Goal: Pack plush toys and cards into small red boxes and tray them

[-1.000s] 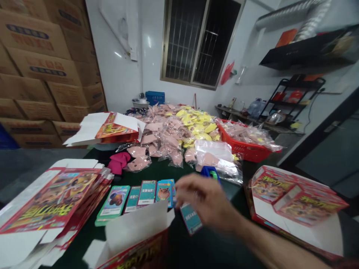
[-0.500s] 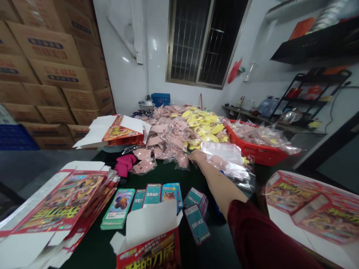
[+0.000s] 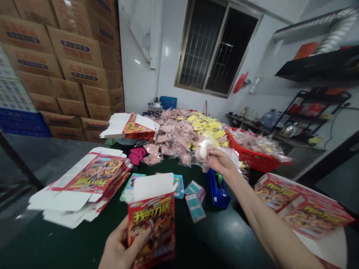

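My left hand [image 3: 123,243] at the bottom of the view is shut on an open red printed carton [image 3: 151,228], its white flaps standing up. My right hand [image 3: 221,162] is raised over the dark green table [image 3: 213,239], gripping a clear plastic bag [image 3: 209,149] with a pale soft item inside. Just below that hand stands a blue tape dispenser [image 3: 218,188]. Teal card packs [image 3: 195,207] lie to its left, and the carton partly hides further cards [image 3: 178,186]. A heap of bagged pink and yellow items [image 3: 185,136] fills the far side.
A stack of flattened red carton blanks [image 3: 95,179] lies on the left of the table, and more blanks [image 3: 303,205] lie on the right. A red basket [image 3: 252,153] holds bagged items. Stacked cardboard boxes [image 3: 75,71] line the back left wall.
My left hand has lifted the open carton off the table. My right hand has drawn back from the heap with the clear bag. The view has swung left, and the tape dispenser now shows.
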### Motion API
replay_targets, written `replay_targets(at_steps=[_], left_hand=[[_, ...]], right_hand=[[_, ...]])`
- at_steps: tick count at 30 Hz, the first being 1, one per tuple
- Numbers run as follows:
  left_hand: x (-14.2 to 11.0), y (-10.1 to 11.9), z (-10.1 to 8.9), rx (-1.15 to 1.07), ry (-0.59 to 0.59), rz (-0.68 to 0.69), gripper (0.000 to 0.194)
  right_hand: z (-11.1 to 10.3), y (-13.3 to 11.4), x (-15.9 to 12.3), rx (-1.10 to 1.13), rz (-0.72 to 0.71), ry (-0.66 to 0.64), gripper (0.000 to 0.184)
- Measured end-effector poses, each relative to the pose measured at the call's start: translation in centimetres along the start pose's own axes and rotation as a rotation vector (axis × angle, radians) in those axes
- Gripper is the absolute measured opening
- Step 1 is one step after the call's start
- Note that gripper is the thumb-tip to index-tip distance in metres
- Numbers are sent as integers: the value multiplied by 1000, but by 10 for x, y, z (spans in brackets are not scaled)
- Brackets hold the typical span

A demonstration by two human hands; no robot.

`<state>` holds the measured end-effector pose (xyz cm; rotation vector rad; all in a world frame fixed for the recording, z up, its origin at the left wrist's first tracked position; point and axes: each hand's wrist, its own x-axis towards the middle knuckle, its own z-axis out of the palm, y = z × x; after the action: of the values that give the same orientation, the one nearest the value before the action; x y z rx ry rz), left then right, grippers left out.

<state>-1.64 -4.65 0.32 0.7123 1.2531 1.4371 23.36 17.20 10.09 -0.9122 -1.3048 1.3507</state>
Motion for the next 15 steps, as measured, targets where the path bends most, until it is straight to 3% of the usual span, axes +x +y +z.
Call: replay_targets(at_steps=[3, 6, 10, 15], left_hand=[[-5, 6, 9, 5, -197, 2, 47], [-13, 7, 9, -12, -356, 9, 43], [-23, 3, 0, -3, -485, 40, 40], [-27, -3, -10, 74, -403, 159, 36]], right_hand=[[36, -8, -53, 172, -60, -212, 12], [70, -14, -91, 181, -113, -445, 22], [95, -13, -110, -41, -273, -341, 21], [87, 2, -120, -361, -389, -283, 20]])
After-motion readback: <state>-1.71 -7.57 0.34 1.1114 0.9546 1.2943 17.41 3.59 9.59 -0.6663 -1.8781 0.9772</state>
